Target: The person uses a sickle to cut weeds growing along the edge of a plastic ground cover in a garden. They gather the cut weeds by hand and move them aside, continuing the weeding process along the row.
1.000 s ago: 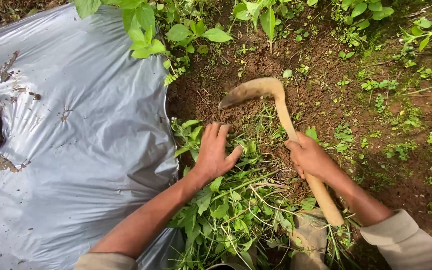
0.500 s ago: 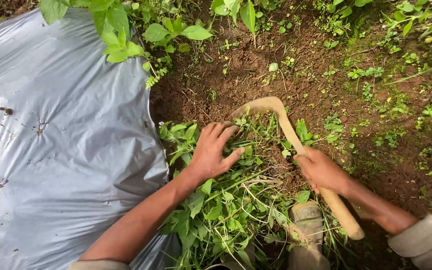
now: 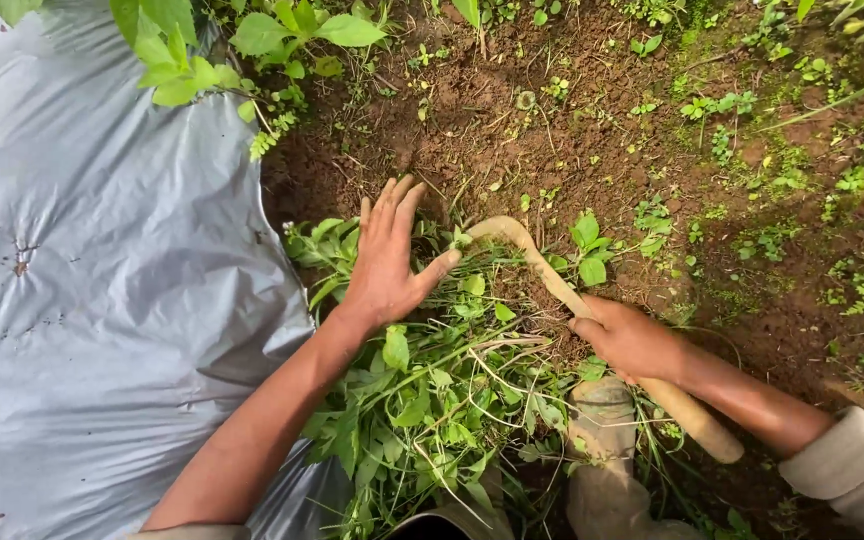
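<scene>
Wooden curved hand sickle [image 3: 537, 262], pale and mud-smeared, held by right hand [image 3: 627, 338] partway along handle; fingers wrapped tight around shaft, butt end projecting back beyond wrist. Curved head lying low at soil level, tip buried among stems just beside left thumb.

Left hand [image 3: 387, 262] laid flat, palm down, on heap of cut green leafy weeds [image 3: 432, 400]; fingers straight and pressed together, pointing away from body, thumb spread out towards sickle head. Nothing pinched or gripped: hand pressing and gathering only.

Weed heap sited between the two forearms, running from bare brown soil [image 3: 552, 130] back towards body, and touching edge of silver-grey plastic mulch sheet [image 3: 102, 300] on left. Sheet creased, with small tears and dirt specks. Broad-leaved green plant [image 3: 252, 40] overhanging sheet's top edge. Scattered small green seedlings [image 3: 752, 110] standing in soil to right, well apart from heap. Muddy boot toe [image 3: 602, 410] visible under stems near lower centre.

Judgement on step in hand: raking and bunching of loosened weeds towards body. Good practice as follows. Keep sickle head flat to ground and draw towards heap, not towards left thumb, currently close to tip. Keep left palm bearing down on stems so bunch holds together under pull. Keep head clear of plastic sheet edge to avoid further tearing. Keep boot back from line of draw.
</scene>
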